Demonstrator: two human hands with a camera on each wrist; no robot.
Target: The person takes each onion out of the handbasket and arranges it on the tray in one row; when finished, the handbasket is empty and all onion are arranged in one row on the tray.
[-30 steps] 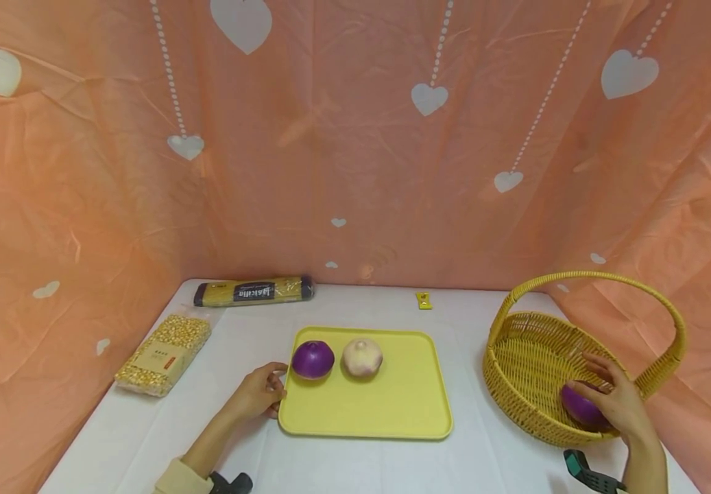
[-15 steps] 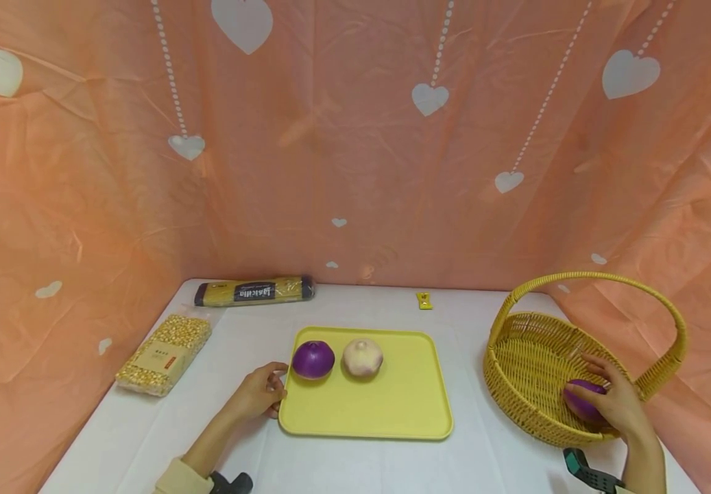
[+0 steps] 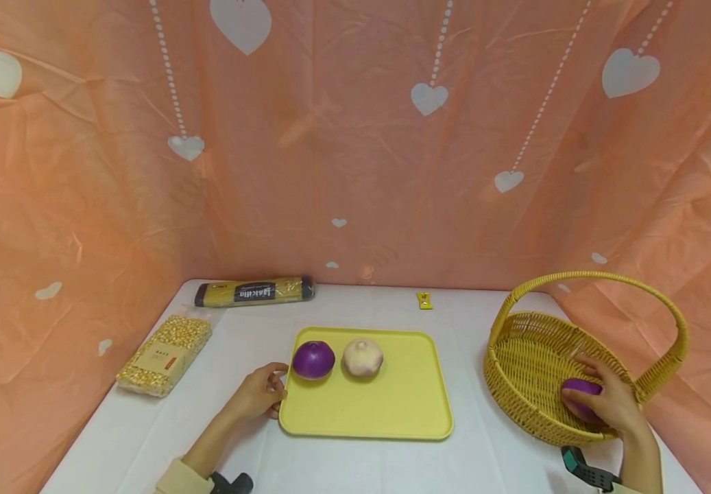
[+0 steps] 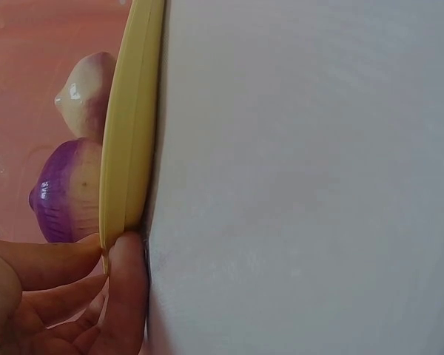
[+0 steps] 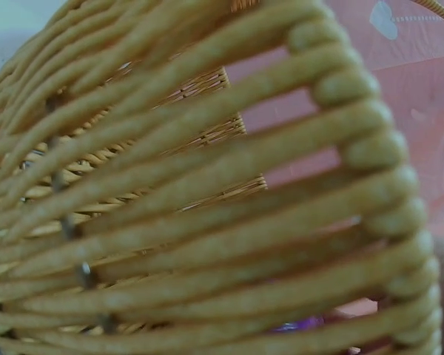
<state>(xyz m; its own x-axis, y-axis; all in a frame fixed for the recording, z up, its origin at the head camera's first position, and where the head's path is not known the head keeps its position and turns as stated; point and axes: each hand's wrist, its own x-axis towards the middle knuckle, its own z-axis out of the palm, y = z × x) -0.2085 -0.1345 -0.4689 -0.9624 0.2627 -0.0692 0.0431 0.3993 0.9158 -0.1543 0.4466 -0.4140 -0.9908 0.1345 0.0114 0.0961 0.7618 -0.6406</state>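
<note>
My left hand (image 3: 257,394) pinches the left rim of a yellow tray (image 3: 392,405) between thumb and fingers; the left wrist view shows the grip close. On the tray sit a glossy purple onion (image 3: 313,360) and a pale onion-like bulb (image 3: 363,358) tinged with purple. Inside the wicker basket (image 3: 531,357) on the right, my right hand (image 3: 611,398) holds another purple onion (image 3: 581,387), thumb on its near side and fingers over its far side. Basket weave fills the right wrist view and hides most of that hand.
The basket's tall arched handle (image 3: 602,276) rises beside the right forearm. A pasta pack (image 3: 255,291) lies at the back left, with a bag of corn kernels (image 3: 166,353) in front of it. A small yellow packet (image 3: 424,300) lies near the back edge.
My right hand has shifted slightly left over the onion in the basket and its fingers have settled around it. The left hand and the tray have stayed in place.
</note>
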